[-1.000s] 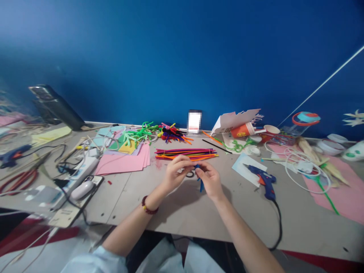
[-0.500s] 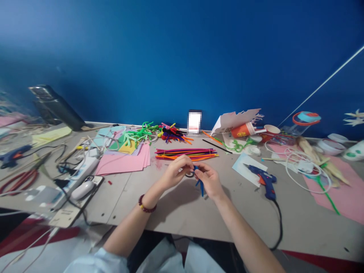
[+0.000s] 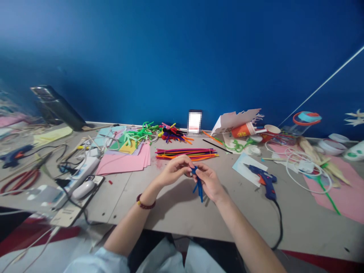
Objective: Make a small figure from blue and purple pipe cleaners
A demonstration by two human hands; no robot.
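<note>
Fingers (image 3: 184,162) of the person's left hand (image 3: 176,170) are bent round to pinch the top of some blue pipe cleaners (image 3: 200,188), just where the right hand (image 3: 209,179) grips them too, its thumb laid across the front. Blue ends hang from this meeting point, below the right thumb, and the whole piece sits in the air above the grey table (image 3: 182,216), near its front edge. I see a dark red beaded bracelet (image 3: 146,203) round the left wrist. Just beyond the knuckles lies a banded bundle of long pipe cleaners (image 3: 186,153), purple, pink and orange among them, with a single black pipe cleaner (image 3: 217,146) slanting near its right end. Behind that, a phone (image 3: 195,122) with a blurred-out screen leans on the blue wall (image 3: 182,64). Well to the right of the hands, a blue glue gun (image 3: 263,180) lies with its nozzle over a pale blue sheet (image 3: 241,171). Over to the left, pink paper (image 3: 121,163) is spread out, and green pipe-cleaner shapes (image 3: 138,136) are piled behind it.
</note>
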